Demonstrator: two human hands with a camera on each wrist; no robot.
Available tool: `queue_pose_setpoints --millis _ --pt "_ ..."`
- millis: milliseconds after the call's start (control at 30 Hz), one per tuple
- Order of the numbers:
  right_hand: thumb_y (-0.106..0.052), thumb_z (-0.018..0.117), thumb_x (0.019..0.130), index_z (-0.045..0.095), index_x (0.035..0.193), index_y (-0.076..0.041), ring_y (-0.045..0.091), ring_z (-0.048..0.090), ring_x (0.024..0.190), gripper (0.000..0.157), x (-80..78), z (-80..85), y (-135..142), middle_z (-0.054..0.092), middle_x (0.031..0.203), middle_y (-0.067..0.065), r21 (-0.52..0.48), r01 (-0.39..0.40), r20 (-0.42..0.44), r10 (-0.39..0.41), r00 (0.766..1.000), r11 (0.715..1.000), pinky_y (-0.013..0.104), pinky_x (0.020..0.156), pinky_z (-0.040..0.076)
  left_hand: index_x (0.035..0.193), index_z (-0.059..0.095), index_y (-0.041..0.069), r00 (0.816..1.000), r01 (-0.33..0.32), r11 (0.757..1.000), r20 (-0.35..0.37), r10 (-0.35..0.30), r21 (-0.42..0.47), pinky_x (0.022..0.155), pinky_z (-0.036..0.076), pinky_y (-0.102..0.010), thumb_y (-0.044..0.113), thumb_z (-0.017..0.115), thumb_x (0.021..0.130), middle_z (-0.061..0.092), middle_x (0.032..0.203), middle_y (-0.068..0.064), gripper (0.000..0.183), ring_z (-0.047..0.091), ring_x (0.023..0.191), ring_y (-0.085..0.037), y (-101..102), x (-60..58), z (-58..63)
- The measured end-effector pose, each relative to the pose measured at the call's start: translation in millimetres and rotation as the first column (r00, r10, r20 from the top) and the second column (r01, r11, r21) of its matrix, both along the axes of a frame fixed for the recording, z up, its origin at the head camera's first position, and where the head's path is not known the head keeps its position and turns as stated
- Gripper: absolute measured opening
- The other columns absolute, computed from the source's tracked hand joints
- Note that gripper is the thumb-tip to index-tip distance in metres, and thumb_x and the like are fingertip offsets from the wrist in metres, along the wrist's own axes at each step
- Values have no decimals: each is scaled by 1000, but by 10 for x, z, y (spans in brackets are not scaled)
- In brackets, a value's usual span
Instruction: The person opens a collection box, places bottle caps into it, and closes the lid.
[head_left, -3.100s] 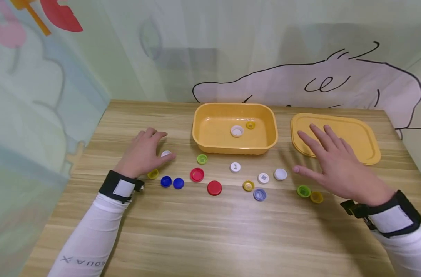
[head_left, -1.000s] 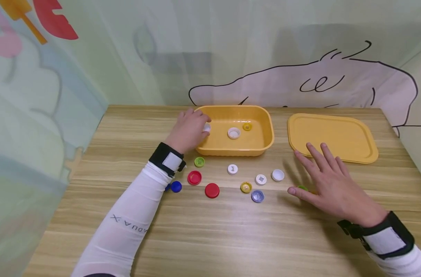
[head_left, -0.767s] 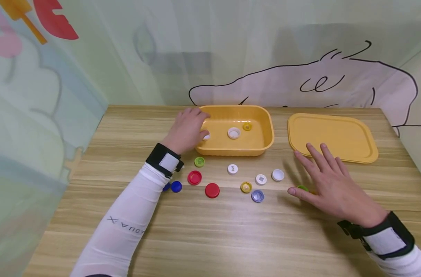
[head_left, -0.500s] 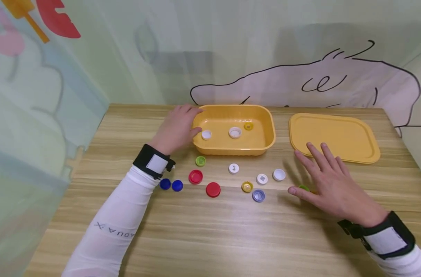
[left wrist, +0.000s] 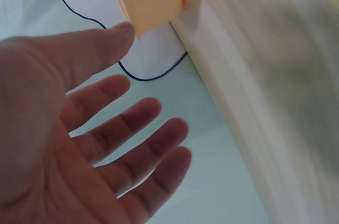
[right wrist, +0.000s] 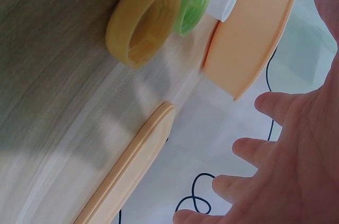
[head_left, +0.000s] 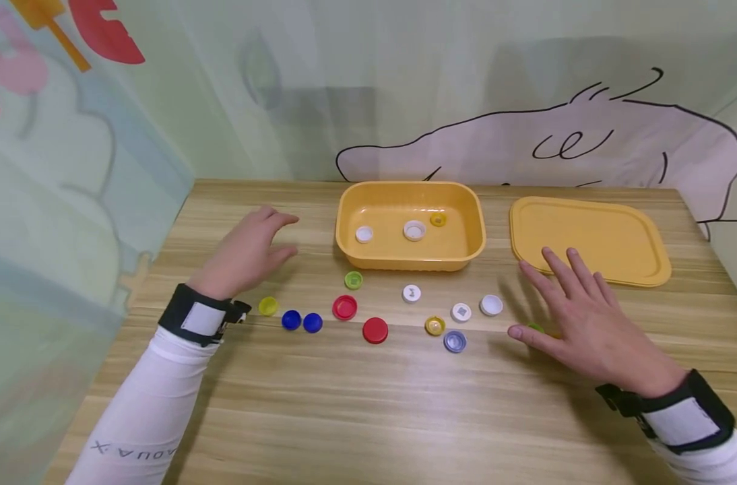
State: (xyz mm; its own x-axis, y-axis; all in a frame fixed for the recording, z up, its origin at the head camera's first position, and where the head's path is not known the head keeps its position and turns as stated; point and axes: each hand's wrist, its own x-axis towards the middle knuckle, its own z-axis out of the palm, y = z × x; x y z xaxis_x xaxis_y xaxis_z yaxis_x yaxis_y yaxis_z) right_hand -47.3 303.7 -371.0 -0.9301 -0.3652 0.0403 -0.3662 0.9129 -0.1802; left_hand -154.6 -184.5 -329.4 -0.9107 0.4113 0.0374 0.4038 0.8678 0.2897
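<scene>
My left hand hovers left of the yellow-orange box, fingers and thumb spread with nothing between them. In the left wrist view its fingers are relaxed. Inside the box lie a white bottle cap, a larger whitish cap and a small yellow cap. A yellow-green cap and two blue caps lie nearest the left hand. My right hand is spread above the table, partly hiding a green cap and an orange-yellow cap under it.
A flat yellow-orange lid lies right of the box. In front of the box are a light green cap, red caps, white caps, a gold cap and a periwinkle cap. A printed curtain hangs behind the table.
My left hand has carried the white cap from the table into the box, let it go and drawn back left. The right hand has come down slightly and stays spread.
</scene>
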Motion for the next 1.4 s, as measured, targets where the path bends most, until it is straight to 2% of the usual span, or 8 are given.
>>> queue_pose_setpoints --millis 167,367,633,900,1100,1233,1400 --pt "-65 63 87 21 162 -18 38 -9 149 98 -1 4 -9 4 166 16 2 -2 3 2 1000 1000 67 111 -4 137 58 3 998 3 1000 62 -1 -22 100 44 -47 23 70 93 58 126 -15 50 55 117 -31 -209 197 -80" --pt "-64 63 87 21 162 -17 38 -9 149 98 2 0 -5 4 166 16 2 -6 3 6 1000 1000 67 111 -4 134 60 3 987 37 998 157 -29 -50 97 46 -48 22 73 90 59 128 -14 49 57 116 -32 -340 383 -216" --pt "-64 63 87 21 162 -16 38 -10 149 98 15 1 -1 5 166 16 4 -7 1 7 1000 1000 67 111 -4 126 65 3 973 50 998 227 -41 -37 90 50 -45 19 79 82 62 118 -10 49 60 104 -27 -397 515 -345" --pt "-64 64 87 21 161 -16 37 -11 149 98 18 -18 2 5 165 16 3 -5 -2 5 1000 1000 66 112 -4 115 68 4 968 52 998 247 -46 -17 83 52 -38 12 80 81 62 106 -5 37 59 93 -21 -394 533 -400" --pt "-64 63 87 22 161 -16 38 -9 149 98 24 -29 9 5 166 16 7 -3 -3 3 1000 1000 66 112 -4 111 68 6 962 43 999 272 -35 -26 78 51 -35 13 78 82 62 99 -2 31 58 87 -18 -380 517 -399" --pt "-65 62 87 21 161 -16 38 -10 149 98 30 -33 14 5 165 17 14 2 2 -2 1000 1000 66 112 -5 112 68 7 961 8 1000 277 -3 -15 73 51 -34 14 76 84 63 98 -1 31 58 84 -18 -367 494 -317" --pt "-66 62 87 22 161 -16 38 -10 149 98 38 -28 17 4 166 17 19 10 5 -10 1000 1000 66 111 -6 116 67 7 972 -3 1000 237 6 -12 72 51 -34 17 74 86 62 101 -3 33 58 86 -20 -274 414 -144"
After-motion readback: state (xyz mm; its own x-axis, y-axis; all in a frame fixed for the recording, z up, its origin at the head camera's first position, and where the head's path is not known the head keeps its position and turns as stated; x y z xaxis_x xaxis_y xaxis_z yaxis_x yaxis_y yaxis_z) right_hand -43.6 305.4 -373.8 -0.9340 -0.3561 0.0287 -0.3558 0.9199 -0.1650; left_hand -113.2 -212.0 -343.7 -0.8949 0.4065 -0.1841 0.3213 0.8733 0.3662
